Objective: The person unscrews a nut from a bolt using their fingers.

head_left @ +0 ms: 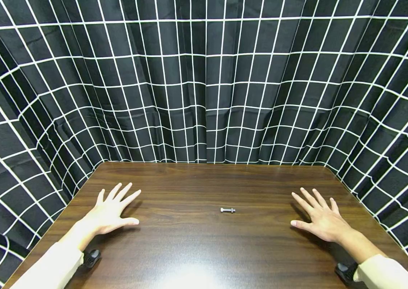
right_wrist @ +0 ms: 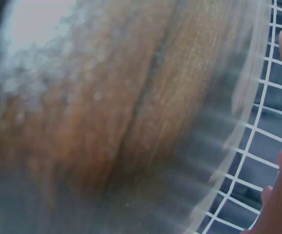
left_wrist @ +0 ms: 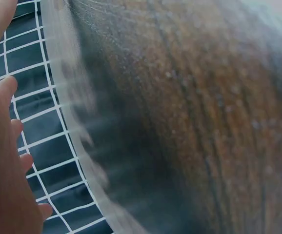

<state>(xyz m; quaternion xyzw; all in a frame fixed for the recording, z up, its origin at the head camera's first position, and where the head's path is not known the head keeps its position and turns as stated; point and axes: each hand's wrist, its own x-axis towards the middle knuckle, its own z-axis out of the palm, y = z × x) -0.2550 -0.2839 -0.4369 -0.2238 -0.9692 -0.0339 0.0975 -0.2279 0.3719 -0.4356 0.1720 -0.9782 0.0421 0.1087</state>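
A small metal bolt (head_left: 228, 210) lies on its side on the brown wooden table, between the two hands in the head view. What looks like a nut sits near its right end. My left hand (head_left: 111, 212) is spread, palm down, over the left part of the table, well apart from the bolt. On the right, my right hand (head_left: 322, 220) has its fingers straight and spread too, with nothing in them. Each wrist view shows only part of its hand, the left hand (left_wrist: 7, 161) and the right hand (right_wrist: 280, 195) at the outer edges.
The wooden table (head_left: 196, 184) has a glossy top with a bright reflection at its near edge. A black curtain (head_left: 204, 92) with a white grid surrounds its back and both sides. Dark wrist straps (head_left: 91, 258) show beside the pale sleeves (head_left: 50, 267).
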